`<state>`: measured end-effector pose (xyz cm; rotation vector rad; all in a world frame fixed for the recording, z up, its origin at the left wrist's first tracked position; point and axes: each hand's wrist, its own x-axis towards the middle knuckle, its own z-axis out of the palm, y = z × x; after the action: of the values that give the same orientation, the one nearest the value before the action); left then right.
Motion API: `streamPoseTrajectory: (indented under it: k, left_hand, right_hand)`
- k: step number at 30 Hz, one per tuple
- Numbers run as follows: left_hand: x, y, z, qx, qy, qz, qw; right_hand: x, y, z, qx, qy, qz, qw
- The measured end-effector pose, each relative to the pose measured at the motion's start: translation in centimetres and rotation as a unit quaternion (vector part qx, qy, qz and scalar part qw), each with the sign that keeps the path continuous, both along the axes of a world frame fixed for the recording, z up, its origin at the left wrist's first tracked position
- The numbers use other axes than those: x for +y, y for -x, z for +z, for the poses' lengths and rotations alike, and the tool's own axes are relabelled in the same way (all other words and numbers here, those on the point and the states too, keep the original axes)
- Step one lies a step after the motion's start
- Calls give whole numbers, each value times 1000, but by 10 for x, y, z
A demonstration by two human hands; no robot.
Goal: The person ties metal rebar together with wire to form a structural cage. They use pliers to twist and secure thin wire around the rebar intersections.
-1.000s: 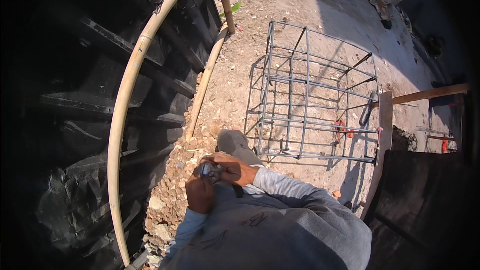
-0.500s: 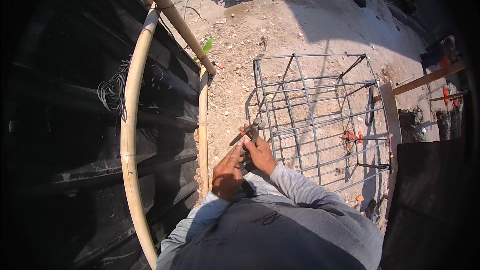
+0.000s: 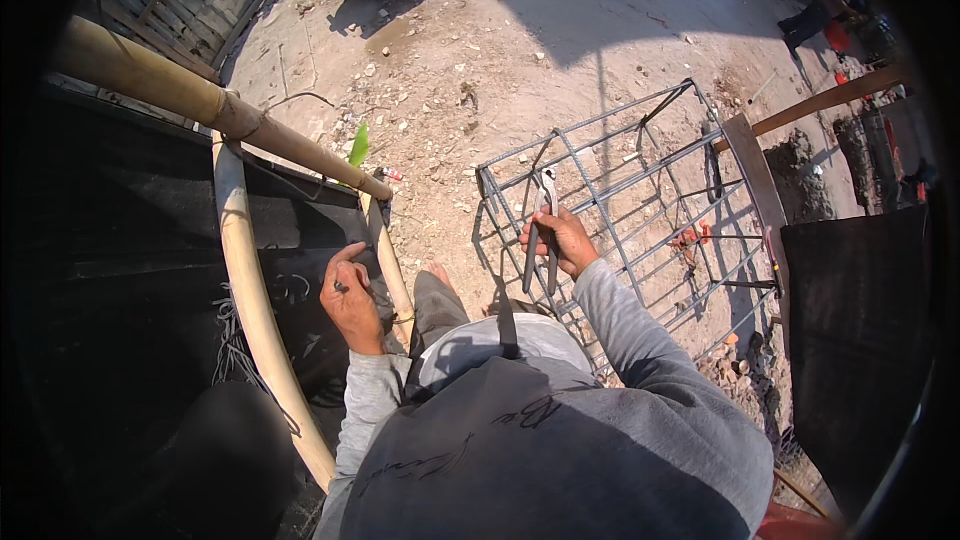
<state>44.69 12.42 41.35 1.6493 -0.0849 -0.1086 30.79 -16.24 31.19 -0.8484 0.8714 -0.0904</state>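
My right hand (image 3: 566,238) grips a pair of pincers (image 3: 545,192) with dark handles and a bare metal head. The head points away from me, and the two handles stick out below my fingers, somewhat apart. Just beyond and beside the hand stands a cage of steel rebar (image 3: 620,195) on the ground; the pincers overlap its near left corner in view. My left hand (image 3: 350,305) is raised on the left, near the bamboo post, with thumb and forefinger apart and the other fingers curled. No tool shows in it; a small dark spot between its fingers is unclear.
A bamboo rail (image 3: 260,125) and a curved bamboo post (image 3: 250,290) stand at left before black sheeting (image 3: 120,240). A coil of thin wire (image 3: 232,345) hangs there. Wooden boards (image 3: 755,180) border the cage at right. At the far right a person (image 3: 835,5) bends down.
My hands have come apart: the left has moved left, the right has swung right and forward with the pincers. My view has turned, so the cage looks tilted.
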Motion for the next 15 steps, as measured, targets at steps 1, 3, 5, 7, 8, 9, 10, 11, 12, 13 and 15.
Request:
streamPoseTrajectory:
  k: [1,3,5,7,8,9,10,11,12,13,15]
  left_hand:
    - [-7,-23,-5,-1,-1,-13,1000]
    - [-28,-65,-5,5,8,-61,998]
    - [-55,-104,1,6,28,-125,992]
    - [-84,-135,5,-7,-12,-179,984]
    - [-105,-146,7,-13,-19,-219,975]
    - [-125,-156,7,-19,-22,-257,966]
    - [-138,-175,-9,0,-26,-287,957]
    - [-155,-184,-13,11,-31,-307,951]
    - [-169,-195,-14,14,-30,-314,949]
    - [-181,-205,-15,17,-29,-319,947]
    - [-209,-217,-27,29,-34,-337,941]
  right_hand:
    - [6,-3,1,-5,-12,-12,1000]
    - [12,2,-11,-15,-72,-68,995]
    - [20,4,-21,32,-69,-80,994]
    - [35,3,-1,21,-97,-201,975]
    - [39,8,-4,41,-91,-212,972]
    - [41,16,-8,61,-83,-222,970]
    - [42,29,-38,80,-106,-217,967]
    - [46,36,-51,84,-117,-244,959]
    - [45,31,-56,82,-122,-258,955]
    - [44,26,-62,80,-126,-270,951]
    - [48,10,-43,97,-118,-326,933]
